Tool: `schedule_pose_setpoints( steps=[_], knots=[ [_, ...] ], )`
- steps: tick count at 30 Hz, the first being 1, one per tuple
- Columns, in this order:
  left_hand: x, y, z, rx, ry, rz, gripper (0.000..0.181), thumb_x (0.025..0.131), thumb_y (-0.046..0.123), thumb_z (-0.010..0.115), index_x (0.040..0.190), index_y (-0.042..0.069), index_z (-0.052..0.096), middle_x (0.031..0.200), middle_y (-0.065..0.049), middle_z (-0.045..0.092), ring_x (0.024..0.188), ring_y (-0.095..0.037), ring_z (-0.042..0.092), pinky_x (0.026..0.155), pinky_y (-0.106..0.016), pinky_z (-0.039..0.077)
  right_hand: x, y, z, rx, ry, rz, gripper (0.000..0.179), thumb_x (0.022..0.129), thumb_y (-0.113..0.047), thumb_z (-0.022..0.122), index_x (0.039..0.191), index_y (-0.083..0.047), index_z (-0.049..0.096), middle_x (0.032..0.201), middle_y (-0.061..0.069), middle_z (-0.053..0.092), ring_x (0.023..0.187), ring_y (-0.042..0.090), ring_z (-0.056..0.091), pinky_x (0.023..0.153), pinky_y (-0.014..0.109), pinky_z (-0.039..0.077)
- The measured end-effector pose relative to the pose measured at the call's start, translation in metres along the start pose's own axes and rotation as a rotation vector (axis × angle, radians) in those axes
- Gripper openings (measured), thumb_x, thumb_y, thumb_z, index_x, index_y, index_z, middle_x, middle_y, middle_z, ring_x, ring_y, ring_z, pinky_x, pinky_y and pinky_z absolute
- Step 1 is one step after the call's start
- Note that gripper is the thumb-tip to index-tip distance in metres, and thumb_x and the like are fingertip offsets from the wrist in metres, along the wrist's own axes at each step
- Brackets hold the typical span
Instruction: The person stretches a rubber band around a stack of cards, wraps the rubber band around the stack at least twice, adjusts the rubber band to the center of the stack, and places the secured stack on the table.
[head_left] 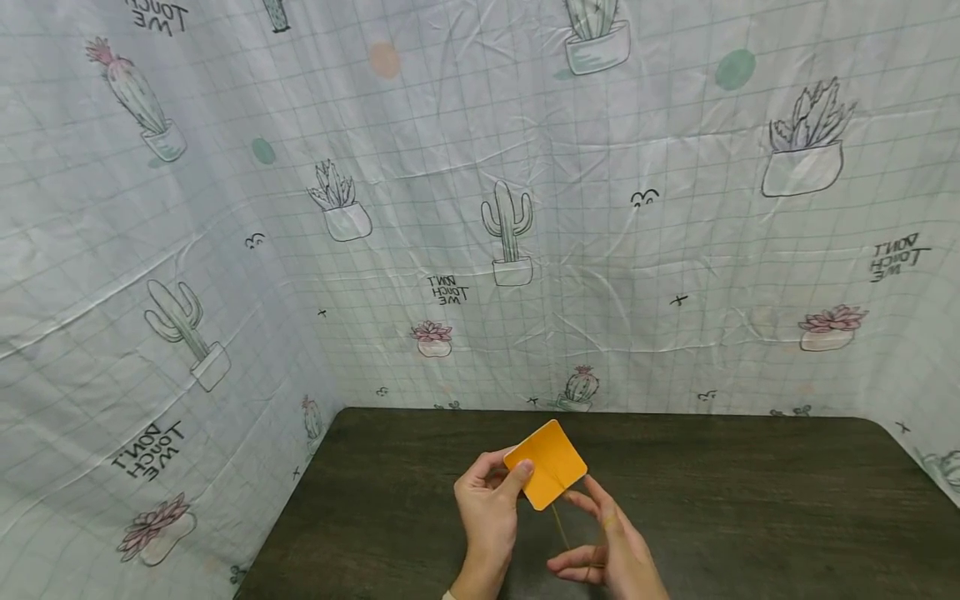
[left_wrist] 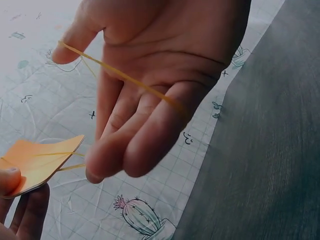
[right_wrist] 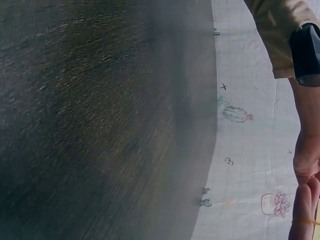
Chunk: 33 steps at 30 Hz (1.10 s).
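Card hung above the desk, short of its far edge, my left hand pinching its left corner; light, stiffish, I judged, best held by edges. My right hand's fingers spread an elastic band wide.

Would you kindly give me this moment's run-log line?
left hand: pinches orange card | right hand: stretches yellow band | surface: dark tabletop

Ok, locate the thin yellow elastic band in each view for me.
Head: lower middle, the thin yellow elastic band runs between the square orange card and the right hand.
Left wrist: upper left to centre, the band crosses the right hand's palm.
Right wrist: lower right corner, the band crosses a finger.
Shared landmark: the dark wood-grain tabletop.
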<state>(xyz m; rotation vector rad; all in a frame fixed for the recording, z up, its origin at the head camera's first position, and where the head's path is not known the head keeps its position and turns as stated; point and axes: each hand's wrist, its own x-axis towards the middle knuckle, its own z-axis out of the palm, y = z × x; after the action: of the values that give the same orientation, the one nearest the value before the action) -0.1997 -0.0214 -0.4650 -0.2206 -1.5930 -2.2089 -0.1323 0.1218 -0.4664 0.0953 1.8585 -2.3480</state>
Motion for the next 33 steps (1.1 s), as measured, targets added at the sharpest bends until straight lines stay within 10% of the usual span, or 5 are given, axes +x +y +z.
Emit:
schedule_pose_setpoints(
  steps=[16, 33],
  knots=[
    [-0.002, -0.003, -0.006, 0.081, -0.167, -0.003, 0.015, 0.079, 0.0, 0.083, 0.093, -0.001, 0.077, 0.082, -0.021, 0.068, 0.064, -0.015, 0.065, 0.055, -0.027, 0.056, 0.015, -0.001, -0.027, 0.049, -0.032, 0.192, 0.11, 0.094, -0.076, 0.036, 0.15, 0.017, 0.021, 0.146, 0.036, 0.041, 0.078, 0.035, 0.073, 0.078, 0.049, 0.06],
    [-0.003, -0.004, -0.011, 0.093, -0.287, -0.01, 0.013, 0.08, -0.001, 0.082, 0.091, -0.003, 0.077, 0.083, -0.022, 0.068, 0.068, -0.014, 0.066, 0.061, -0.027, 0.058, 0.019, 0.001, -0.034, 0.057, -0.106, 0.261, 0.106, 0.097, -0.073, 0.034, 0.15, 0.017, 0.013, 0.122, 0.018, 0.064, 0.075, 0.028, 0.073, 0.076, 0.044, 0.061]
  ],
)
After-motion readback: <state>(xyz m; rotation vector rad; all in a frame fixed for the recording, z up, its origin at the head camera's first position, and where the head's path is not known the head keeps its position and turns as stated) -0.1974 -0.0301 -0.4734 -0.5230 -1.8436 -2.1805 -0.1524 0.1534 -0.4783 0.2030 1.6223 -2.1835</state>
